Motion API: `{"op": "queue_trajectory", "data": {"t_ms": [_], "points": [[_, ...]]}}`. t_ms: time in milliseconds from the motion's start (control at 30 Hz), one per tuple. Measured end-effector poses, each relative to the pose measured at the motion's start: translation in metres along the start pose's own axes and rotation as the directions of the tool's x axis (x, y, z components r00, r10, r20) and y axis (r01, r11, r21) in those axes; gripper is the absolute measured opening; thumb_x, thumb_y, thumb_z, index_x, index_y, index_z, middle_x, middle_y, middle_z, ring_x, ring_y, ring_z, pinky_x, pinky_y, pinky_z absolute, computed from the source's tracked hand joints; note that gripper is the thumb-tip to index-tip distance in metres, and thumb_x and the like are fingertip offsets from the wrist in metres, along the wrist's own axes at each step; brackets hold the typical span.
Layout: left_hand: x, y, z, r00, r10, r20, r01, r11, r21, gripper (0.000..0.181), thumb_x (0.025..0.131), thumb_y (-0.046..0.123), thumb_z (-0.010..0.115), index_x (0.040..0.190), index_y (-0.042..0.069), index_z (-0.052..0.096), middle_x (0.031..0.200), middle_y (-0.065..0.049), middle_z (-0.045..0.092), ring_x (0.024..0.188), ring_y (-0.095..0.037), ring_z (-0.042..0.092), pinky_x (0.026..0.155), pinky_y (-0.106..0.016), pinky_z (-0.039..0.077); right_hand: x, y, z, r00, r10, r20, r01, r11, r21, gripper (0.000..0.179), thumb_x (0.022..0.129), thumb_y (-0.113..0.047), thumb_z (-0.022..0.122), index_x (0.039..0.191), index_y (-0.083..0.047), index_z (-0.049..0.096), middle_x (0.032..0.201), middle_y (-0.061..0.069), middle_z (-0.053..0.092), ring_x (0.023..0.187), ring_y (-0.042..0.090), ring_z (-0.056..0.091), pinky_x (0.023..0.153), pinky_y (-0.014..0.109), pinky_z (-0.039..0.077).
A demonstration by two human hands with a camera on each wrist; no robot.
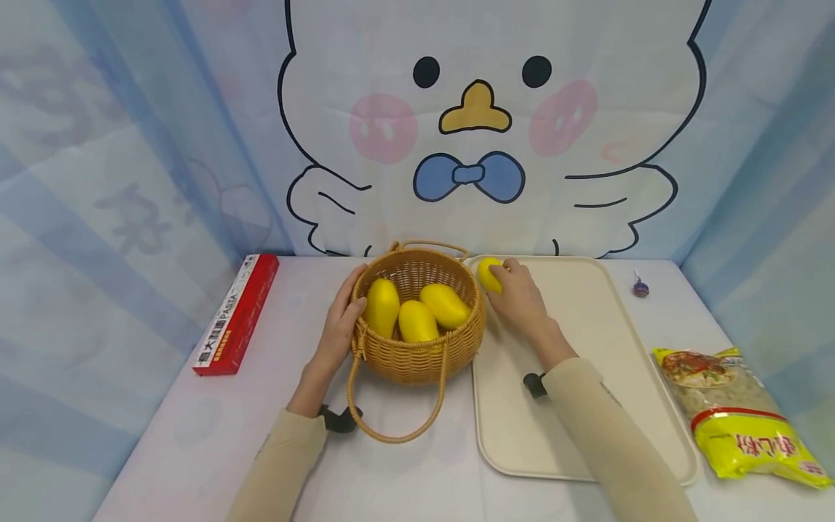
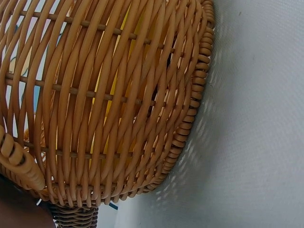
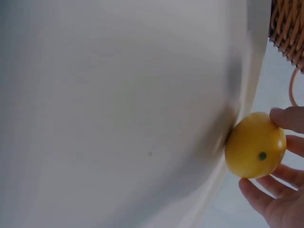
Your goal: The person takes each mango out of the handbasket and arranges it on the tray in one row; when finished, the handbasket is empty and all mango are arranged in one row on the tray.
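At the far left corner of the flat cream tray (image 1: 587, 312), my right hand (image 1: 520, 297) grips a smooth yellow mango (image 1: 487, 274); my left hand (image 1: 338, 319) holds the round wicker basket (image 1: 411, 364), three oval mangoes (image 1: 417, 322) inside.

Fruit (image 3: 249, 142) yellow (one with green dot), basket (image 1: 404, 360) woven tan, tray (image 1: 596, 326) cream, pasta box (image 1: 238, 315) red and white.

White table (image 1: 450, 471): round tan wicker basket (image 1: 406, 365); long red box (image 1: 240, 319) left of it; cream rectangular tray (image 1: 580, 304), yellow bag (image 1: 740, 413), purple lollipop (image 1: 641, 289) right.
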State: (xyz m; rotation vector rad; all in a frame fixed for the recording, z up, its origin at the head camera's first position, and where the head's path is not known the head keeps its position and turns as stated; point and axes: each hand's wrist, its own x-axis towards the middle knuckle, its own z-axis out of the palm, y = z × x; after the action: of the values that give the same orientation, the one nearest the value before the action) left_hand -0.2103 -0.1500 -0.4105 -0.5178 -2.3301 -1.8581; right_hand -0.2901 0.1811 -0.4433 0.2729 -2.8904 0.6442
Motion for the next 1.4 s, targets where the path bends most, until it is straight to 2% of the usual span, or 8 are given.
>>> {"op": "queue_trajectory", "data": {"t_ms": [367,667,900,1033,1400], "points": [[0.000,-0.001,-0.001,1.000,0.000,0.002,0.000,1.000,0.001,0.056,0.103,0.010,0.036,0.158,0.008,0.024,0.165,-0.009,0.025,0.153,-0.026,0.022,0.126,-0.047,0.017,-0.001,-0.006,0.003,1.000,0.019,0.011,-0.018,0.998,-0.067,0.057,0.093,-0.034,0.061,0.144,-0.010,0.051,0.145,0.021,0.043,0.128,0.038,0.045,0.095,0.057,0.050],[0.001,-0.001,-0.001,1.000,0.009,-0.004,-0.008,1.000,0.003,0.056,0.103,0.010,0.037,0.158,0.006,0.024,0.164,-0.010,0.026,0.153,-0.025,0.022,0.126,-0.047,0.017,-0.003,-0.007,0.005,1.000,0.013,-0.015,-0.014,0.998,-0.060,0.059,0.093,-0.039,0.062,0.144,-0.012,0.052,0.136,0.019,0.047,0.119,0.035,0.048,0.088,0.052,0.050],[0.009,-0.040,0.000,0.998,0.055,-0.034,-0.055,0.998,0.002,0.053,0.104,0.023,0.038,0.156,0.030,0.029,0.163,0.006,0.029,0.152,-0.014,0.023,0.127,-0.044,0.016,-0.002,-0.009,0.003,0.999,0.050,-0.008,-0.050,0.997,-0.061,0.058,0.094,-0.042,0.059,0.144,-0.013,0.051,0.139,0.018,0.046,0.119,0.035,0.048,0.091,0.054,0.049],[0.009,-0.041,0.001,0.998,0.054,-0.030,-0.054,0.999,-0.004,0.053,0.105,0.023,0.038,0.156,0.030,0.029,0.163,0.006,0.028,0.152,-0.014,0.024,0.127,-0.044,0.016,-0.001,-0.010,-0.003,0.998,0.066,-0.017,-0.067,0.995,-0.071,0.058,0.093,-0.040,0.061,0.144,-0.013,0.050,0.140,0.018,0.047,0.120,0.036,0.049,0.093,0.054,0.051],[0.009,-0.040,0.001,0.999,0.042,-0.031,-0.042,0.999,-0.008,0.053,0.105,0.021,0.038,0.157,0.030,0.028,0.163,0.006,0.028,0.152,-0.014,0.024,0.126,-0.042,0.017,0.001,-0.024,-0.031,0.997,-0.013,-0.079,0.008,0.998,-0.061,0.059,0.094,-0.035,0.062,0.147,-0.014,0.047,0.145,0.018,0.047,0.127,0.037,0.049,0.100,0.055,0.049]]}}
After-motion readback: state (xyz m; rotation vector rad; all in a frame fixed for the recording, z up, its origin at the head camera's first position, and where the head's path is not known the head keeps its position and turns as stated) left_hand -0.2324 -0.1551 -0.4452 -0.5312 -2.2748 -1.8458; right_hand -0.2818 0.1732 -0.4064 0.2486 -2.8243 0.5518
